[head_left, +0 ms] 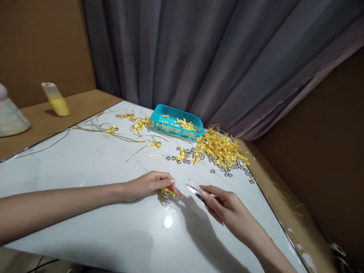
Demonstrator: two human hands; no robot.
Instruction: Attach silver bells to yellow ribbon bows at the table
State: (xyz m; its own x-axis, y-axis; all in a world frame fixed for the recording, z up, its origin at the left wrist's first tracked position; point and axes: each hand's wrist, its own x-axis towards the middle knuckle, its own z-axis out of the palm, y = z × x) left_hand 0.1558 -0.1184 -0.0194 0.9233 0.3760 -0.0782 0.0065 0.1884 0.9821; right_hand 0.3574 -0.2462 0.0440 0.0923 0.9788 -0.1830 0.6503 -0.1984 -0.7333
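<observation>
My left hand [148,184] rests on the white marble table [85,167], fingers pinched on a small yellow ribbon bow [168,192] with a silver bell under it. My right hand [224,208] is just right of it, closed round small metal snips [193,190] whose blades point left toward the bow, a short gap away. Behind the hands lies a pile of yellow ribbon bows [220,147] with several loose silver bells [227,170] scattered along its front.
A turquoise mesh basket [176,122] with a few bows stands at the back by the grey curtain [216,57]. Long yellow ribbon strands [113,131] trail at back left. A yellow-capped tube [56,99] and a white object [11,113] sit on the wooden ledge left.
</observation>
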